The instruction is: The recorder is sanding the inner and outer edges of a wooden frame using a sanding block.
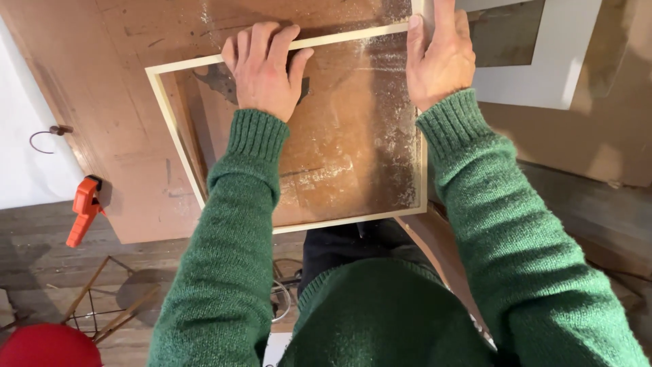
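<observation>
A thin, pale wooden frame [178, 139] is laid flat on a brown desk [129, 102]. The frame is a big square with nothing in the middle, so the dusty desk is seen through it. The near edge of the frame is close to the near edge of the desk.

The left hand [265, 68] is pressed flat on the far bar of the frame. Its fingers are spread and laid over the bar, and nothing is gripped by it. A small dark thing is half hidden under this hand, and what it is cannot be told.

The right hand [440, 58] is placed at the far right corner of the frame. The corner is held by it, with the thumb inside the frame and the fingers stretched up along the outside.

Both arms are covered by green sleeves [502, 224].

A white mat board [564, 61] with a cut-out window is seen to the right of the frame, past the right hand. An orange clamp [83, 211] is fixed on the desk edge to the left of the frame. A bent wire hook [49, 134] is seen left of the frame too, farther away than the clamp. A red round thing [47, 346] is seen on the floor, well below and left of the frame.
</observation>
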